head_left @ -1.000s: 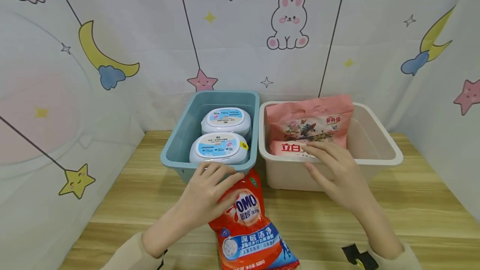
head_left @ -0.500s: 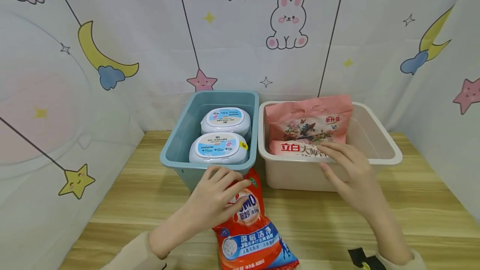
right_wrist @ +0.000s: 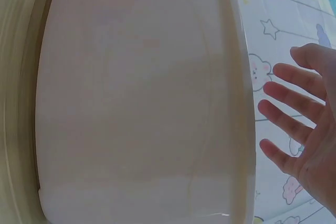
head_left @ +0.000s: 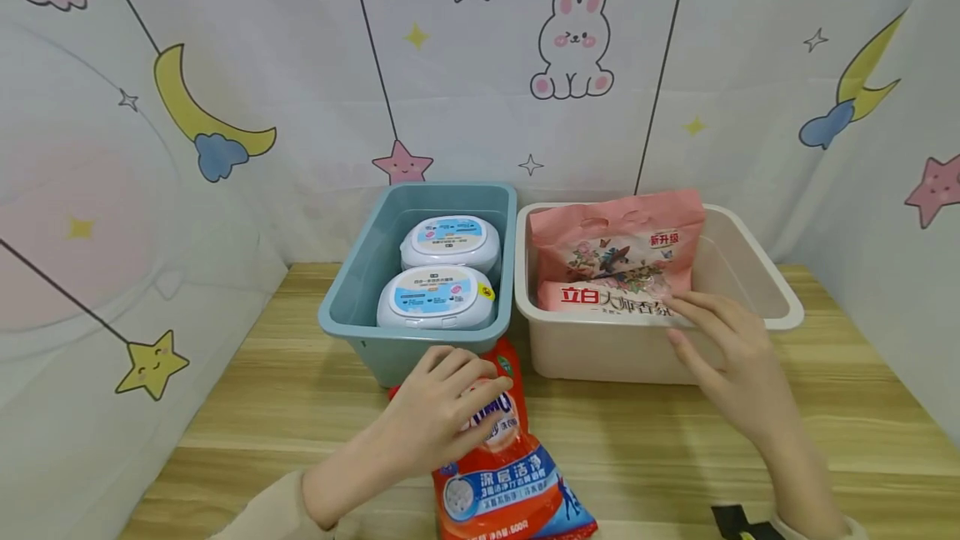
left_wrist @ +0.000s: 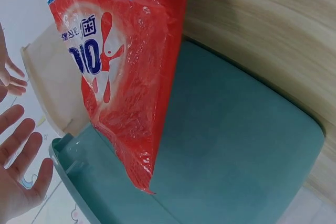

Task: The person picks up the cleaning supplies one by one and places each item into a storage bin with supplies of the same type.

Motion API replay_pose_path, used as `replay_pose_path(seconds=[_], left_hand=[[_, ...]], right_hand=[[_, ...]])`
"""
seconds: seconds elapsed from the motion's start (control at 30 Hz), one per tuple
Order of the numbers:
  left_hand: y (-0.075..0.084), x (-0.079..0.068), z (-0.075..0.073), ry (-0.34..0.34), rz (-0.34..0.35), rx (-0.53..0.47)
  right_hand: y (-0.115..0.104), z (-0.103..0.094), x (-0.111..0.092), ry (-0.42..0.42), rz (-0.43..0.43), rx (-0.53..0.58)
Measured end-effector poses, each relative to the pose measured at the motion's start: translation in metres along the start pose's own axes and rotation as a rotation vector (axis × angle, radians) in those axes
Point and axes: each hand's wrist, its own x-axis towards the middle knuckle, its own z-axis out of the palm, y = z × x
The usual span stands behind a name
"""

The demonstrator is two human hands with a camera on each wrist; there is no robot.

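Note:
My left hand [head_left: 442, 411] hovers over a red OMO laundry detergent bag [head_left: 510, 486], hiding part of its upper half. In the left wrist view that bag [left_wrist: 123, 66] shows apart from my loosely spread fingers [left_wrist: 21, 156]. My right hand [head_left: 738, 369] is by the front rim of a cream bin [head_left: 600, 357], fingers extended and holding nothing. The right wrist view shows these fingers [right_wrist: 294, 119] spread beyond the rim. Inside the bin stands a pink detergent bag [head_left: 622, 248] with a butterfly and flower print, its lower front folded forward.
A teal bin [head_left: 386, 348] stands left of the cream one. It holds two white lidded tubs, one in front [head_left: 435, 298] and one behind [head_left: 450, 242]. Both bins stand on a wooden table [head_left: 652, 457] before a printed cloth backdrop [head_left: 465, 90].
My right hand has moved right along the cream bin's rim, uncovering more of the pink bag's lettering. My left hand has drifted right and slightly down over the OMO bag.

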Motion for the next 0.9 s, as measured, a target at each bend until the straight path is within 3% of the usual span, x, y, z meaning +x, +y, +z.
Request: replay_pose_path(seconds=[0.6, 0.9], left_hand=[[0.007, -0.002, 0.005, -0.065, 0.01, 0.011], [0.009, 0.0, 0.008, -0.111, 0.014, 0.004]], right_hand=[[0.014, -0.011, -0.01, 0.028, 0.059, -0.022], [0.017, -0.015, -0.012, -0.048, 0.139, -0.081]])
